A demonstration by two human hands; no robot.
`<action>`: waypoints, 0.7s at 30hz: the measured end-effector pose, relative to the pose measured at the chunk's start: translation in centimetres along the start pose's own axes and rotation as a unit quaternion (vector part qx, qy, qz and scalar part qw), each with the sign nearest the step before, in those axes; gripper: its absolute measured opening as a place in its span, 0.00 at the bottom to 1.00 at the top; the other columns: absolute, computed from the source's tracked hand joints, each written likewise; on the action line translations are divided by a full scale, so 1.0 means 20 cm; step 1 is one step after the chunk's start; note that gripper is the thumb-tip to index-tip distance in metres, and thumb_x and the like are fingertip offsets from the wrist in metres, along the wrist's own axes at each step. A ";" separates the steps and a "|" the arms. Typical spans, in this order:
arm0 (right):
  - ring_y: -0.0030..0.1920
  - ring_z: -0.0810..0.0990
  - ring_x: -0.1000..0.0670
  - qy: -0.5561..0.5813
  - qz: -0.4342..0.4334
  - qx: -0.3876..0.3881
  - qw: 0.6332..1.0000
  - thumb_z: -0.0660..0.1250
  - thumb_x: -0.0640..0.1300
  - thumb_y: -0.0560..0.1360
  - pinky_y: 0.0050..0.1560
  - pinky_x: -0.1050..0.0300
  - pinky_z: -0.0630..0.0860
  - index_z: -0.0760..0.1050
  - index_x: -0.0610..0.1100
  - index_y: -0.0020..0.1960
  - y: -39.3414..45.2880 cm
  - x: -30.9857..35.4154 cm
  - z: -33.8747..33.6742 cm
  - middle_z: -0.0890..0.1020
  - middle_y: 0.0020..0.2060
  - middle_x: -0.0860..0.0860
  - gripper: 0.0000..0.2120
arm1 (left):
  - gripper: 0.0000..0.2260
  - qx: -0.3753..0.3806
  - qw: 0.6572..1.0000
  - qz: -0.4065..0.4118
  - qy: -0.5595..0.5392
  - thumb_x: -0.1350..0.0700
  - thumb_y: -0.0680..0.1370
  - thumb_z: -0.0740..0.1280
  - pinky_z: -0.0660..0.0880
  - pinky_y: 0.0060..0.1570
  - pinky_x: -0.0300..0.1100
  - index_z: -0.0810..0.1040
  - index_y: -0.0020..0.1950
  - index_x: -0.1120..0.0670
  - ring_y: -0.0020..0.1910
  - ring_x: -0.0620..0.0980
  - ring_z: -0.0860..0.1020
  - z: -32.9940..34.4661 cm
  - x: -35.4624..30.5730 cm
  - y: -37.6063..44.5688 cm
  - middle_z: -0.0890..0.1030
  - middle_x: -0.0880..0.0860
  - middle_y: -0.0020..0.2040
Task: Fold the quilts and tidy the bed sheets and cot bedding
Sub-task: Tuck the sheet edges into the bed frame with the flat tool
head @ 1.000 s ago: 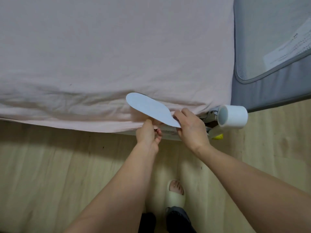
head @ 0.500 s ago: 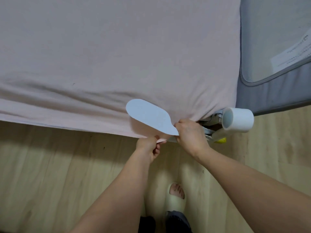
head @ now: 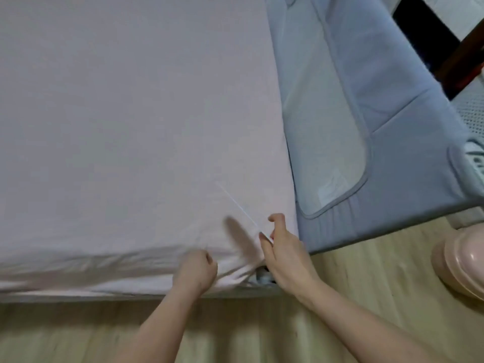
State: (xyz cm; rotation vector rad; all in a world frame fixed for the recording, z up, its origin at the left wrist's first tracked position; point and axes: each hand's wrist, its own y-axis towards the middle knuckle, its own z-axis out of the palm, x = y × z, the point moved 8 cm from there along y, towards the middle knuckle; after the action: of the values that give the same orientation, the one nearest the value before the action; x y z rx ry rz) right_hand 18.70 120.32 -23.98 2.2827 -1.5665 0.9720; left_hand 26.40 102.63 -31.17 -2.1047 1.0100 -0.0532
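Observation:
A pale pink bed sheet (head: 131,127) covers the mattress, smooth on top and wrinkled along the near edge. My left hand (head: 197,268) is curled on the sheet's hanging edge near the front right corner and grips the fabric there. My right hand (head: 284,254) is at that corner and pinches the end of a thin light-blue flat paddle (head: 235,201). The paddle is seen edge-on, slanting up and left over the sheet, with its shadow on the fabric. A grey fabric cot (head: 379,127) stands against the bed's right side.
Light wooden floor (head: 366,284) runs along the bed's near side. A pink round object (head: 466,265) sits on the floor at the right. A dark wooden piece (head: 445,43) is at the top right, behind the cot.
The view has shifted right and up over the bed corner. The paddle has turned from flat to edge-on and now lies over the sheet top. My left hand moved onto the sheet's edge. The white roll is gone from view.

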 end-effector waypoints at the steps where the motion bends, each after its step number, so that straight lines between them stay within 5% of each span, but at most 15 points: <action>1: 0.42 0.76 0.41 0.018 0.020 -0.025 0.999 0.53 0.44 0.81 0.41 0.48 0.72 0.59 0.49 0.60 0.07 0.00 -0.07 0.77 0.42 0.47 0.09 | 0.10 -0.037 0.999 0.032 0.001 0.55 0.78 0.62 0.74 0.51 0.42 0.80 0.53 0.56 0.53 0.55 0.79 -0.10 -0.11 0.02 0.82 0.56 0.52; 5: 0.44 0.74 0.40 -0.042 0.054 -0.105 0.992 0.50 0.30 0.76 0.39 0.52 0.66 0.63 0.40 0.62 0.40 -0.03 -0.26 0.74 0.48 0.42 0.16 | 0.20 -0.099 0.981 0.158 0.043 0.52 0.79 0.62 0.69 0.63 0.47 0.69 0.71 0.54 0.67 0.54 0.69 -0.35 -0.56 0.17 0.73 0.54 0.67; 9: 0.51 0.76 0.41 -0.160 0.089 -0.089 0.979 0.50 0.30 0.78 0.44 0.51 0.68 0.63 0.41 0.67 0.71 -0.10 -0.23 0.74 0.54 0.43 0.19 | 0.23 -0.107 0.942 0.275 0.158 0.50 0.80 0.59 0.62 0.70 0.47 0.62 0.74 0.57 0.72 0.56 0.62 -0.36 -0.86 0.37 0.65 0.56 0.73; 15: 0.56 0.78 0.39 -0.112 0.302 -0.007 0.947 0.52 0.30 0.77 0.51 0.51 0.72 0.71 0.34 0.56 0.74 -0.48 -0.14 0.78 0.56 0.38 0.12 | 0.36 0.069 0.883 0.344 0.312 0.47 0.79 0.63 0.48 0.75 0.54 0.47 0.79 0.56 0.77 0.59 0.43 -0.07 -0.87 0.62 0.43 0.55 0.79; 17: 0.56 0.78 0.39 -0.103 0.307 -0.003 0.946 0.54 0.30 0.76 0.51 0.51 0.73 0.72 0.33 0.55 0.81 -0.46 -0.17 0.78 0.55 0.37 0.12 | 0.36 0.085 0.868 0.370 0.321 0.47 0.78 0.63 0.48 0.75 0.54 0.47 0.79 0.55 0.78 0.59 0.43 -0.08 -0.92 0.66 0.42 0.54 0.79; 21: 0.52 0.78 0.37 -0.086 0.271 -0.111 0.952 0.53 0.30 0.76 0.43 0.51 0.69 0.69 0.37 0.56 1.08 -0.33 -0.32 0.79 0.52 0.37 0.12 | 0.36 0.100 0.846 0.417 0.317 0.45 0.78 0.63 0.49 0.75 0.54 0.48 0.79 0.54 0.78 0.59 0.44 -0.11 -1.05 0.71 0.45 0.53 0.79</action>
State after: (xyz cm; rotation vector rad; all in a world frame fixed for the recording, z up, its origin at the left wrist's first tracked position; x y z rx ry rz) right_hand -4.60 119.58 -27.26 1.8582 -2.3172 0.6570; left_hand 2.23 110.06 -33.29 -1.3016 2.1375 -0.4173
